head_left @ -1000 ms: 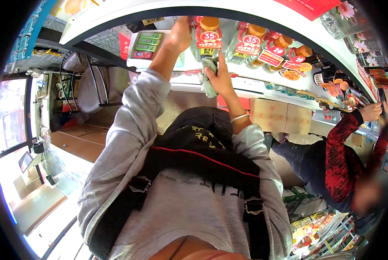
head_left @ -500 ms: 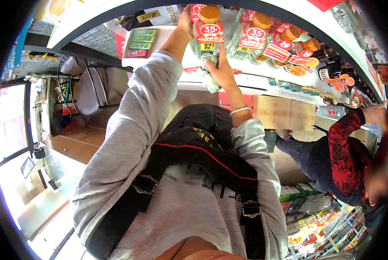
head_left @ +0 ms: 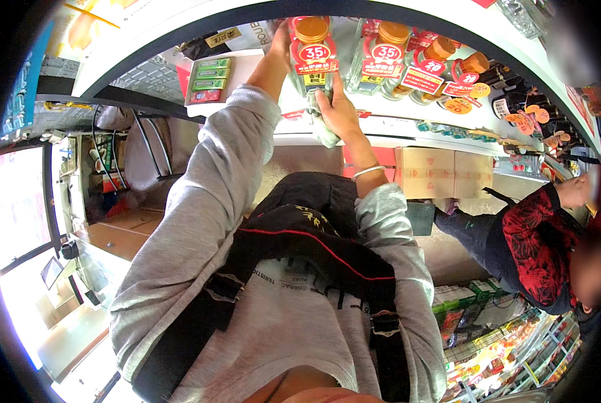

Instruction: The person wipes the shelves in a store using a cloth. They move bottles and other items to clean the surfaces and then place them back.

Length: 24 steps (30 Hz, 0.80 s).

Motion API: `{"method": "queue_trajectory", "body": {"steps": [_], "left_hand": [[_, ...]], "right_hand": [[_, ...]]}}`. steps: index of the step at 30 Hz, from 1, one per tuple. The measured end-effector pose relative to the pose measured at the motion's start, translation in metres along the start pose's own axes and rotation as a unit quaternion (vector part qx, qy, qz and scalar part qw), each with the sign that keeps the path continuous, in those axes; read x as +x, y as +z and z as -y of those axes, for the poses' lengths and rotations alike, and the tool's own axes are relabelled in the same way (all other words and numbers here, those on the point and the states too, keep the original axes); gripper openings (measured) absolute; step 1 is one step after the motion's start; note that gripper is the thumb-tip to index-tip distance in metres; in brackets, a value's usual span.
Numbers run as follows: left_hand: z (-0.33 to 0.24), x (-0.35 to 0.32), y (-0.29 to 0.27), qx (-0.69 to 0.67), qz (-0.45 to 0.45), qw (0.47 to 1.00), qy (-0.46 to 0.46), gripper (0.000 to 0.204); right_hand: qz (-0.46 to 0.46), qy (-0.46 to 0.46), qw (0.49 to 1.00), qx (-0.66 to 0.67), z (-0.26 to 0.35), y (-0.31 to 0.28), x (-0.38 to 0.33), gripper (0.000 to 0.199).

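On the white shelf [head_left: 394, 121], a clear bottle with an orange cap [head_left: 312, 29] and a red round price tag stands before me. Along its left side my left hand [head_left: 280, 48] grips it, with most of the fingers hidden. My right hand [head_left: 339, 113] is closed on a pale green cloth [head_left: 323, 129] at the lower front of the same bottle. Its index finger points up beside the tag. A similar bottle [head_left: 385, 57] stands close by on the right. Left of my left wrist are small green and red packs [head_left: 210, 79] on a white box [head_left: 241, 67].
Smaller tagged jars [head_left: 426, 74] and dark bottles [head_left: 515, 107] line the shelf to the right. Below it are cardboard boxes [head_left: 441, 171]. Another person in a red-and-black top [head_left: 535, 235] is at the far right. A chair [head_left: 149, 148] stands at the left.
My view has shifted slightly, and the shelf sits a little lower in it. Both hands stay at the bottle, the cloth still in the right. The other person's arm and head have moved a little.
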<state>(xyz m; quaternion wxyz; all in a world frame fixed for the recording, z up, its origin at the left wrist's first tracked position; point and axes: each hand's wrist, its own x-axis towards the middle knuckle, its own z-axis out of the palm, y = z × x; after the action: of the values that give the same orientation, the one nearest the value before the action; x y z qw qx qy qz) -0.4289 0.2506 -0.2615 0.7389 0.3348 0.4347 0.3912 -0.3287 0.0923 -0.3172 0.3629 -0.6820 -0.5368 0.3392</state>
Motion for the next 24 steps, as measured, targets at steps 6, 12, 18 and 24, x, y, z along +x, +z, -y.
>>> {"method": "queue_trajectory", "body": {"steps": [6, 12, 18, 24], "left_hand": [[-0.005, -0.023, 0.018, -0.063, -0.019, 0.997, -0.043, 0.055], [0.002, -0.004, 0.009, -0.041, 0.005, 0.998, -0.048, 0.054], [0.017, 0.026, -0.009, -0.092, 0.056, 0.994, -0.026, 0.052], [0.025, 0.003, 0.003, -0.154, 0.053, 0.985, -0.064, 0.052]], "right_hand": [[0.018, 0.040, 0.999, -0.014, 0.012, -0.012, -0.002, 0.062], [0.015, 0.037, 0.999, -0.013, 0.007, -0.013, -0.001, 0.058], [0.022, 0.026, 0.999, -0.019, -0.001, -0.014, 0.003, 0.058], [0.049, 0.032, 0.998, 0.003, -0.001, -0.022, 0.001, 0.065]]}}
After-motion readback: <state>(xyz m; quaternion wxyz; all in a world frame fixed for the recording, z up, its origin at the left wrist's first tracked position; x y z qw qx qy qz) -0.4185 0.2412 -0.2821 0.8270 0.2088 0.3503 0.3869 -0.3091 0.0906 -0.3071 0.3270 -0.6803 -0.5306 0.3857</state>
